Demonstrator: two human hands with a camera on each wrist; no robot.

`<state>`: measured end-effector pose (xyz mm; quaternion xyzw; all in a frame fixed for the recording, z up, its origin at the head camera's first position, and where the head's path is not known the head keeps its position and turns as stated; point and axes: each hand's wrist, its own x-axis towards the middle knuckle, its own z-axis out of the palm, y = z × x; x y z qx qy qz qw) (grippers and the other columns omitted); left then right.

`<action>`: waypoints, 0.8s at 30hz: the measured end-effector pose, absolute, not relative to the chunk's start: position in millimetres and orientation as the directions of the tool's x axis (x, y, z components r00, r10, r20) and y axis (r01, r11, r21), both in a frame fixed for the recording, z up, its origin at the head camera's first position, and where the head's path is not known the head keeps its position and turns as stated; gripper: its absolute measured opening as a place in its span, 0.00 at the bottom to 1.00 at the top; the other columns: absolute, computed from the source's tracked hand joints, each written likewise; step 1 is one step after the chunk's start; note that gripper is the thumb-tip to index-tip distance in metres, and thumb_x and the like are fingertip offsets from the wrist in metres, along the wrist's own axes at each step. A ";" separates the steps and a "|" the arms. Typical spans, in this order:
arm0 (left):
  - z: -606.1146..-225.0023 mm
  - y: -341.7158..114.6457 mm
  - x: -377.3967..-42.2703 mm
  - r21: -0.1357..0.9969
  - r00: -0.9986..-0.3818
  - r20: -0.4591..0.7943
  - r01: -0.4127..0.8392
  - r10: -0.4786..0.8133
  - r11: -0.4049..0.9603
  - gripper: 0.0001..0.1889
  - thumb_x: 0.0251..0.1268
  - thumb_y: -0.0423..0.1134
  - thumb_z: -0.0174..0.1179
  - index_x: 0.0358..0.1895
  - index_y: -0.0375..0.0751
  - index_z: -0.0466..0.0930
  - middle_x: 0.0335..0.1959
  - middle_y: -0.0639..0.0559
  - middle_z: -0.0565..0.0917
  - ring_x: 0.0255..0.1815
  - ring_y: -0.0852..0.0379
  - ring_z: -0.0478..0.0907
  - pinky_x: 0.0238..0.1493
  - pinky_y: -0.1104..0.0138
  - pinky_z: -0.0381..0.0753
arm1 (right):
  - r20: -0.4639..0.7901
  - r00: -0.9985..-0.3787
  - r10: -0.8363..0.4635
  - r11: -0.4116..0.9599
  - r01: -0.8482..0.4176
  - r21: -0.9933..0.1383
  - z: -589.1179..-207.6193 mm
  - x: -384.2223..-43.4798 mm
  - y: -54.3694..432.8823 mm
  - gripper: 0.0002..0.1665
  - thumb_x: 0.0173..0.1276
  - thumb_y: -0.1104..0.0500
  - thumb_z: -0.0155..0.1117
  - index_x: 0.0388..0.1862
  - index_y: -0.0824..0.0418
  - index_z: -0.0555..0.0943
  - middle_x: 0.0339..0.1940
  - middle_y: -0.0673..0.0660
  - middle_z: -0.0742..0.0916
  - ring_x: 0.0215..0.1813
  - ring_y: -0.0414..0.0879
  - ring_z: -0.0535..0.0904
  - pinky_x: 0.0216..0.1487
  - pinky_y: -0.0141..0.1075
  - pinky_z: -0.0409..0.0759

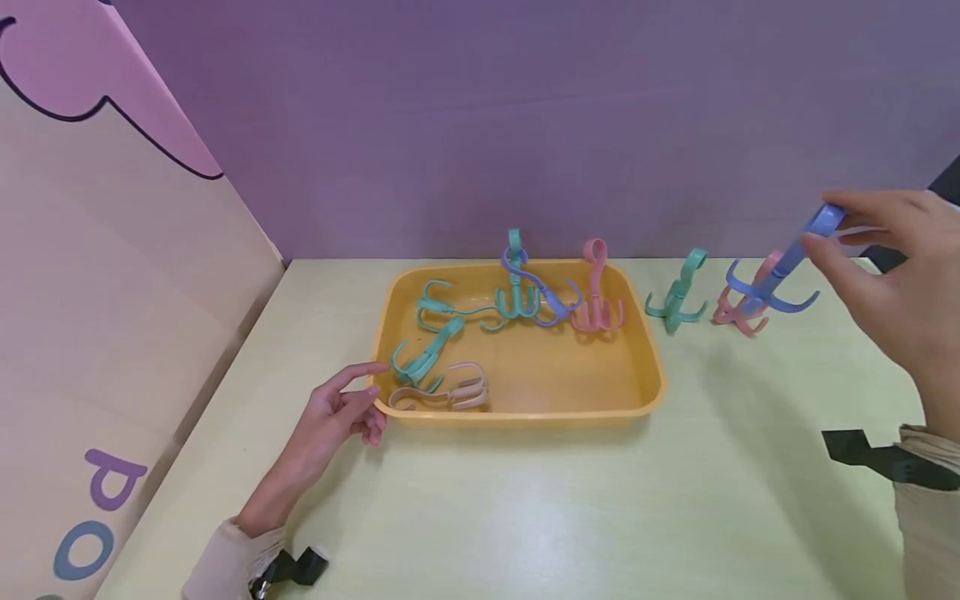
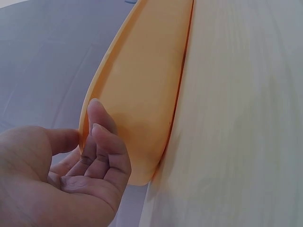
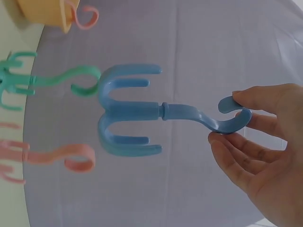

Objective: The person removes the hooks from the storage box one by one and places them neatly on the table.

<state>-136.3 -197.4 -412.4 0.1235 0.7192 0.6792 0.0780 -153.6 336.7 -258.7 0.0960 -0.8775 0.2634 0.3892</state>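
Observation:
My right hand [image 1: 900, 275] pinches the curled top of a blue multi-prong hanging hook [image 1: 789, 258], held up at the right with its prongs pointing down. In the right wrist view thumb and fingers press the bend of this blue hook [image 3: 135, 110], and its prongs are free. Behind and below it a pink hook [image 1: 738, 315] stands on the table, with a green hook [image 1: 677, 293] upright to its left. My left hand [image 1: 322, 429] grips the left rim of a yellow tray [image 1: 517, 419], the index finger reaching over the edge.
Inside the tray lie several hooks: green hooks [image 1: 429, 354], a beige hook [image 1: 468, 393], a purple hook [image 1: 551, 302] and a pink hook [image 1: 596, 287]. A purple backdrop [image 1: 480, 125] rises behind the table [image 1: 510, 508]. A printed panel [image 1: 112, 292] stands along the left.

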 end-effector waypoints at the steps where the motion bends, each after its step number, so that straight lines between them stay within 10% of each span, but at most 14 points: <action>1: -412.8 -197.6 -136.7 0.996 -0.956 0.058 0.074 0.289 0.043 0.23 0.78 0.39 0.53 0.69 0.32 0.66 0.24 0.46 0.84 0.22 0.52 0.80 0.28 0.65 0.82 | 0.734 -0.678 0.044 0.845 -0.366 -0.389 -259.4 -154.8 339.0 0.26 0.67 0.65 0.68 0.64 0.65 0.78 0.49 0.23 0.70 0.45 0.10 0.66 0.59 0.14 0.63; 24: -410.5 -196.9 -137.0 0.997 -0.962 0.034 0.053 0.269 0.062 0.22 0.77 0.39 0.54 0.68 0.34 0.67 0.24 0.44 0.84 0.21 0.51 0.80 0.28 0.65 0.82 | 0.657 -0.689 0.307 0.840 -0.128 -0.527 -284.6 -177.2 391.3 0.24 0.75 0.62 0.59 0.68 0.63 0.74 0.48 0.23 0.70 0.55 0.16 0.66 0.68 0.23 0.59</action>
